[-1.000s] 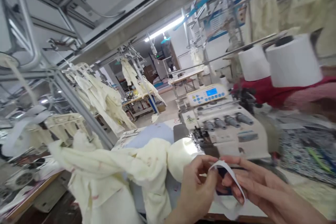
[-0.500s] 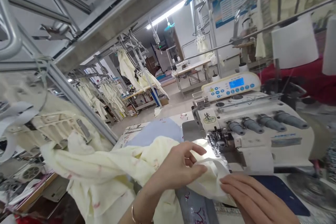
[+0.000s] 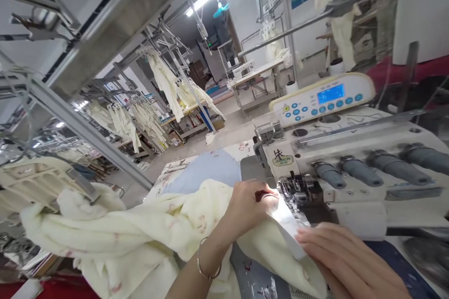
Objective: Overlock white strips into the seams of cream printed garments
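Observation:
A pale yellow garment (image 3: 136,229) with small pinkish prints lies bunched across the left of the table, one end running to the overlock sewing machine (image 3: 354,163). My left hand (image 3: 250,203) has its fingers curled and pinched on the garment's edge, close beside the lit needle area. A white strip (image 3: 287,224) runs along that edge between my two hands. At its near end, my right hand (image 3: 351,257) grips the strip and fabric with straight fingertips held together; its thumb is hidden. A bracelet (image 3: 206,261) circles my left wrist.
The machine's control panel (image 3: 322,98) with a blue screen stands at the back. A metal post (image 3: 105,135) slants up on the left, near a cream plastic hanger (image 3: 45,177). Garments (image 3: 164,79) hang from rails farther off. A sewing table (image 3: 256,74) stands beyond.
My left hand has moved toward the needle area and closed its raised fingers on the fabric edge. The white strip, looped before, now lies straighter. The view has moved closer to the machine.

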The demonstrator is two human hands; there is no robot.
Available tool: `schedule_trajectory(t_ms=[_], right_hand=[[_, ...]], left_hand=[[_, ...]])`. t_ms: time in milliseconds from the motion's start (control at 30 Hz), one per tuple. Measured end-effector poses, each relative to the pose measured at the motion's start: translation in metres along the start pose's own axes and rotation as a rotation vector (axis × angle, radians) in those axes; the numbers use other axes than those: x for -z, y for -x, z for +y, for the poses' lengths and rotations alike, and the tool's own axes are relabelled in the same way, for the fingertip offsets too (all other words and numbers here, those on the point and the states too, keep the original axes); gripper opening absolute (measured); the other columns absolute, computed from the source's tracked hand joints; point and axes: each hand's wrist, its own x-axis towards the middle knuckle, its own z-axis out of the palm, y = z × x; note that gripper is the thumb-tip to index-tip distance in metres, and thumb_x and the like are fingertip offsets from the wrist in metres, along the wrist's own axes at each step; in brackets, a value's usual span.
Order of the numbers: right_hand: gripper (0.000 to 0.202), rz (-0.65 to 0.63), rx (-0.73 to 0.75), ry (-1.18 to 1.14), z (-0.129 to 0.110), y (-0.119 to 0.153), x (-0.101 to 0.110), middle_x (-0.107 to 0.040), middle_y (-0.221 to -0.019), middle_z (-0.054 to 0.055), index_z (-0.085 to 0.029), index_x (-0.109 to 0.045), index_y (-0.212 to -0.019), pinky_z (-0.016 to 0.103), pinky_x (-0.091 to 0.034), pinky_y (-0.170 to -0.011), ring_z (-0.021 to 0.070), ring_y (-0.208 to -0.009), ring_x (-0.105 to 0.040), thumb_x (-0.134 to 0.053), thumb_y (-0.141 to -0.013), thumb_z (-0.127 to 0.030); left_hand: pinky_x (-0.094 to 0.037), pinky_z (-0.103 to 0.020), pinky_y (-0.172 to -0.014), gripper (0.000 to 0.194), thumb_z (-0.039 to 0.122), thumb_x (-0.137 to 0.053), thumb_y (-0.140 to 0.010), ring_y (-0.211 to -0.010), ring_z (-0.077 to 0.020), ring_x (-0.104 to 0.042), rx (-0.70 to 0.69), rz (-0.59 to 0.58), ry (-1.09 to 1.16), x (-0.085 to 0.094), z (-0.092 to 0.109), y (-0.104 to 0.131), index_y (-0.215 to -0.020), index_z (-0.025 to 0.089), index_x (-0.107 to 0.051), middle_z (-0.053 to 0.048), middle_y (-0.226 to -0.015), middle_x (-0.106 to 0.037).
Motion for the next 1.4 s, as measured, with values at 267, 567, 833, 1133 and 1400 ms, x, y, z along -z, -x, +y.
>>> schedule_trajectory(t_ms=[267, 567, 833, 1133, 1400], right_hand=[[0.043, -0.152, 0.029, -0.006, -0.002, 0.003, 0.006, -0.059, -0.128, 0.003, -0.018, -0.051, -0.133, 0.037, -0.038, -0.112, 0.0196, -0.124, -0.051, -0.036, -0.094, -0.011], [0.039, -0.058, -0.01, -0.057, -0.008, 0.005, 0.004, -0.059, -0.128, 0.004, -0.013, -0.054, -0.129, 0.036, -0.026, -0.118, 0.0203, -0.129, -0.045, -0.047, -0.091, -0.018], [0.025, 0.07, -0.194, -0.035, -0.011, -0.005, 0.001, -0.067, -0.108, 0.006, -0.015, -0.063, -0.107, 0.031, -0.042, -0.104, 0.0182, -0.106, -0.06, -0.058, -0.082, -0.012], [0.02, 0.144, -0.264, -0.092, -0.014, -0.003, -0.005, -0.067, -0.107, 0.005, -0.019, -0.063, -0.106, 0.03, -0.054, -0.086, 0.0198, -0.105, -0.06, -0.051, -0.089, -0.02], [0.036, -0.075, -0.062, -0.03, 0.003, -0.01, 0.015, -0.063, -0.12, 0.0, -0.019, -0.06, -0.119, 0.028, -0.039, -0.109, 0.0143, -0.118, -0.054, -0.048, -0.087, -0.007]], left_hand=[[-0.038, -0.024, -0.066, 0.014, 0.014, -0.069, -0.076, -0.069, -0.0129, -0.049, -0.066, 0.046, -0.094, -0.006, -0.005, -0.007, -0.062, 0.016, -0.065, 0.0, -0.068, -0.059], [-0.031, -0.025, -0.063, 0.013, 0.017, -0.055, -0.082, -0.064, -0.0111, -0.049, 0.054, -0.058, -0.314, 0.007, 0.009, 0.014, -0.07, 0.019, -0.061, 0.003, -0.069, -0.06], [-0.019, -0.025, -0.053, 0.034, 0.021, -0.057, -0.074, -0.054, -0.0092, -0.027, 0.109, 0.077, -0.24, -0.016, 0.005, -0.009, -0.056, 0.017, -0.029, 0.005, -0.055, -0.033], [-0.024, -0.023, -0.052, 0.037, 0.022, -0.059, -0.073, -0.051, -0.0081, -0.034, 0.081, 0.076, -0.172, -0.016, -0.002, -0.014, -0.053, 0.018, -0.028, 0.005, -0.05, -0.035], [-0.021, -0.023, -0.049, 0.035, 0.021, -0.058, -0.07, -0.048, -0.0077, -0.031, 0.042, 0.095, -0.115, -0.017, -0.008, -0.019, -0.052, 0.019, -0.028, 0.007, -0.048, -0.033]])
